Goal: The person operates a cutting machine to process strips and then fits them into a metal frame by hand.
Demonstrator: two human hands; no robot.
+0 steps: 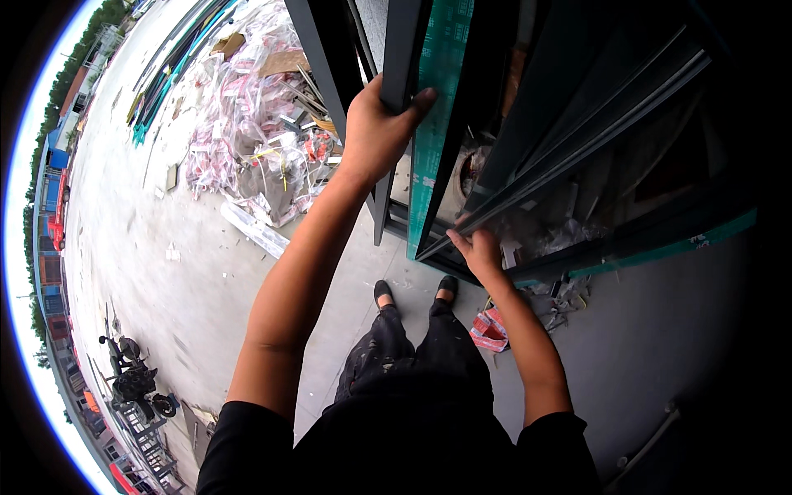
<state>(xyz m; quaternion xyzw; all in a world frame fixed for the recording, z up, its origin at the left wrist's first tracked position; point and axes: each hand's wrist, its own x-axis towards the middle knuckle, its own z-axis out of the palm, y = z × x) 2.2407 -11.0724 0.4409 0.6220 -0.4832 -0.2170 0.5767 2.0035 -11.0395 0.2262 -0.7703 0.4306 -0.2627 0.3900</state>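
My left hand (375, 132) is closed round an upright dark metal frame (399, 49), its thumb reaching toward a strip of green protective film (439, 74). The fingers behind the post are partly hidden. Lower and to the right, my right hand (480, 252) grips the edge of a second dark frame (528, 188), which leans away to the upper right with thumb and a finger showing at its rail. Dark, see-through panels fill the space behind that rail. Green film also runs along the lower edge (660, 249) at the right.
A heap of clear and pink plastic wrapping (239, 124) lies at the far left, beside long profiles (177, 70). A white wrapped piece (254, 231) is on the concrete. Red-and-white scrap (489, 330) lies near my right foot. A dark three-wheeled cart (136, 384) stands at the left.
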